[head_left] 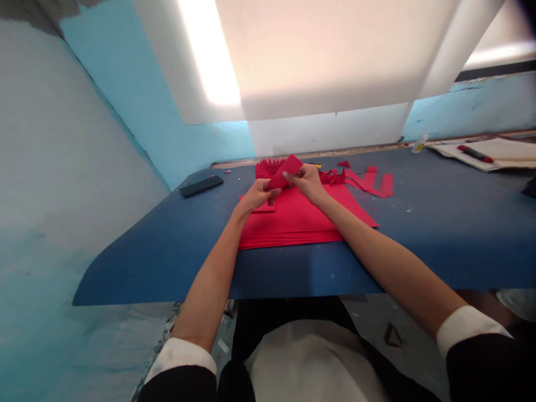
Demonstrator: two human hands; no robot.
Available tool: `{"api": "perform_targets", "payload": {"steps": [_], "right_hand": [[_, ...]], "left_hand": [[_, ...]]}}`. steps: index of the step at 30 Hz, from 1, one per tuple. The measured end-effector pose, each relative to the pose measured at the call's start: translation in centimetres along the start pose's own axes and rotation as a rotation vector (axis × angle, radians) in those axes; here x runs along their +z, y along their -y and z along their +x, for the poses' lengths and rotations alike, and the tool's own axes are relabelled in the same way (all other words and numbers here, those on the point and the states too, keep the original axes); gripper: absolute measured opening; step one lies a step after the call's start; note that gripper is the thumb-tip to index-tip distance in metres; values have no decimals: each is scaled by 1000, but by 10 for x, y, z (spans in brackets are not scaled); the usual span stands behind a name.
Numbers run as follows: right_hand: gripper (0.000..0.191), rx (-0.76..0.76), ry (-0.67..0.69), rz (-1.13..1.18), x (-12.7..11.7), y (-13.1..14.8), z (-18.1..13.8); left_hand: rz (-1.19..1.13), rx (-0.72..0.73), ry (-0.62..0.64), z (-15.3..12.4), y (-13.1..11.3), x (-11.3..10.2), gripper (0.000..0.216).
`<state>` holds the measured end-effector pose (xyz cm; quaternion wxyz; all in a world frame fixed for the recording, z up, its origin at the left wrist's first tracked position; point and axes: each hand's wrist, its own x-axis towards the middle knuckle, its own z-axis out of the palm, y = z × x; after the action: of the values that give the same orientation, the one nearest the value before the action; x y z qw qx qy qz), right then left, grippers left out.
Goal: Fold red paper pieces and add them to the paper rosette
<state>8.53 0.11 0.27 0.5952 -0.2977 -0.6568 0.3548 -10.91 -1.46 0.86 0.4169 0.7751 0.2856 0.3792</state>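
Between my two hands is a small red paper rectangle (285, 171), held tilted above a stack of red paper sheets (301, 215). My left hand (258, 195) pinches its lower left end, and my right hand (309, 180) grips its right edge with thumb and fingers. Below my left hand, a smaller red paper piece (264, 209) lies on the stack. Just behind the held paper sits a spiky bundle of folded red paper (268, 166), partly hidden by it. Folded red pieces (334, 177) lie past my right hand.
Red paper strips (371, 183) lie right of the stack on the blue table (435, 223). A black phone (201, 186) rests at the left. Toward the back right are a small clear bottle (419, 143) and a red-and-black marker (475, 154) on an open notebook (508, 149).
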Motion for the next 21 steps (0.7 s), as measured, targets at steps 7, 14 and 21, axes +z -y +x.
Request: {"api": "perform_targets", "payload": {"steps": [7, 14, 21], "right_hand": [[64, -64, -139, -21, -14, -7, 11], [67, -86, -213, -45, -20, -11, 12], [65, -62, -334, -73, -31, -18, 17]], "left_hand": [[-14, -10, -18, 0, -3, 1, 66], [-9, -7, -24, 1, -4, 2, 64], [-17, -58, -59, -1, -2, -1, 52]]}}
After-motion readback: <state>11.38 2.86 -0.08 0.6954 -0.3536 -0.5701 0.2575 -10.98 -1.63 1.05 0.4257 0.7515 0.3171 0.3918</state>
